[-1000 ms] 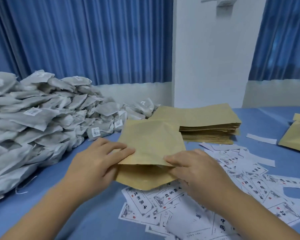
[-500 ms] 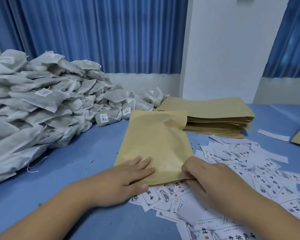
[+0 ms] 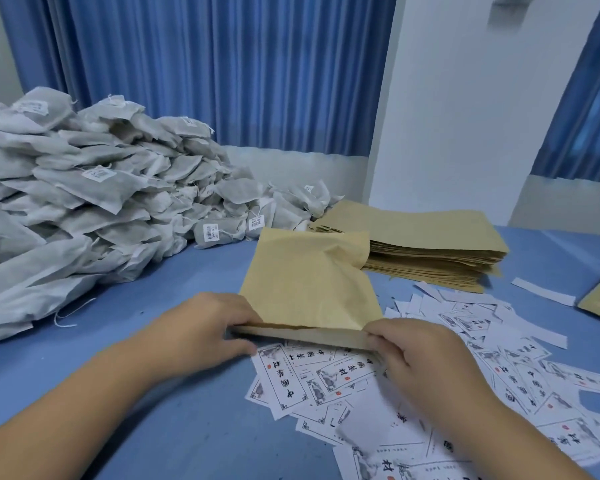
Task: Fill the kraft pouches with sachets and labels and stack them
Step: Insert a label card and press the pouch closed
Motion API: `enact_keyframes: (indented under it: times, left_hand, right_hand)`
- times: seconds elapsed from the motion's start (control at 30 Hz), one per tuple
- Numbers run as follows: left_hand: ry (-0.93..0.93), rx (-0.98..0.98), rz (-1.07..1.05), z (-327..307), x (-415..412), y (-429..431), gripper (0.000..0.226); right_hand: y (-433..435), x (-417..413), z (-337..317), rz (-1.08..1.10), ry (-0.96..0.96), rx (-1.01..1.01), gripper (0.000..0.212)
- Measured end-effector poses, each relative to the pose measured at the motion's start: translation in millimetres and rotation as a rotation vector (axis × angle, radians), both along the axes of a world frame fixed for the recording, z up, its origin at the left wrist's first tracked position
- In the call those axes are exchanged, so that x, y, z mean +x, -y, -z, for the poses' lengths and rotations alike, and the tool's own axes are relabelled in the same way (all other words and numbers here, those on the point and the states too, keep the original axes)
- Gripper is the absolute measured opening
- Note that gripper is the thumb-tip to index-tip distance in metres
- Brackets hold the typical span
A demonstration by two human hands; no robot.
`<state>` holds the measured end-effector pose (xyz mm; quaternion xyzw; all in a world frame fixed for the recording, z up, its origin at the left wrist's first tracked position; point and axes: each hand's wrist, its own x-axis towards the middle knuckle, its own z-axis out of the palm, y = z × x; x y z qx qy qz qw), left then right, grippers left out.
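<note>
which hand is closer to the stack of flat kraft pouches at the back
Right. The right hand sits in front of the stack, pinching the near edge of the kraft pouch; the left hand pinches the same edge farther left.

Matt paper, gauzy fabric, blue cloth.
Shows at centre a kraft pouch [image 3: 309,282] of matt brown paper, creased and slightly rough; just right, a stack of pouches [image 3: 430,233] in the same dull paper. Shows at left sachets [image 3: 84,188] of thin grey-white fabric, soft and wrinkled, with white paper tags [image 3: 212,233]; at lower right, labels [image 3: 329,375] of smooth white printed paper. Below, matt blue table top [image 3: 146,393]; above, pleated blue cloth curtain [image 3: 222,64].
</note>
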<state>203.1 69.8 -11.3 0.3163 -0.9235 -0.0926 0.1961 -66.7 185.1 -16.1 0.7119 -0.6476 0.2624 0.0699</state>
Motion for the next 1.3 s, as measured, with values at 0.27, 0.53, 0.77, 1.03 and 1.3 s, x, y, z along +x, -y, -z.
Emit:
enact_keyframes:
  times: [0.27, 0.53, 0.77, 1.03, 1.3]
  left_hand:
    - [-0.364, -0.168, -0.024, -11.9, -0.7, -12.9, 0.010]
    - [-0.375, -0.180, -0.118, -15.0, 6.3, -12.3, 0.023]
    - [-0.219, -0.430, -0.050, -20.6, 3.7, -20.1, 0.026]
    - [-0.092, -0.495, -0.066, -19.4, 2.9, -20.9, 0.007]
    - [-0.040, -0.599, -0.049, -13.9, -20.0, -32.4, 0.029]
  right_hand:
    - [-7.3, -10.4, -15.6, -0.056, -0.002, -0.282, 0.011]
    - [-10.1, -20.0, -21.2, -0.117, -0.088, -0.274, 0.021]
    - [-11.2, -14.4, -19.1, -0.046, -0.099, -0.295, 0.022]
    - [-7.8, -3.9, -15.8, -0.186, -0.252, -0.371, 0.022]
    - [-7.2, 8.2, -11.2, -0.128, -0.246, -0.378, 0.021]
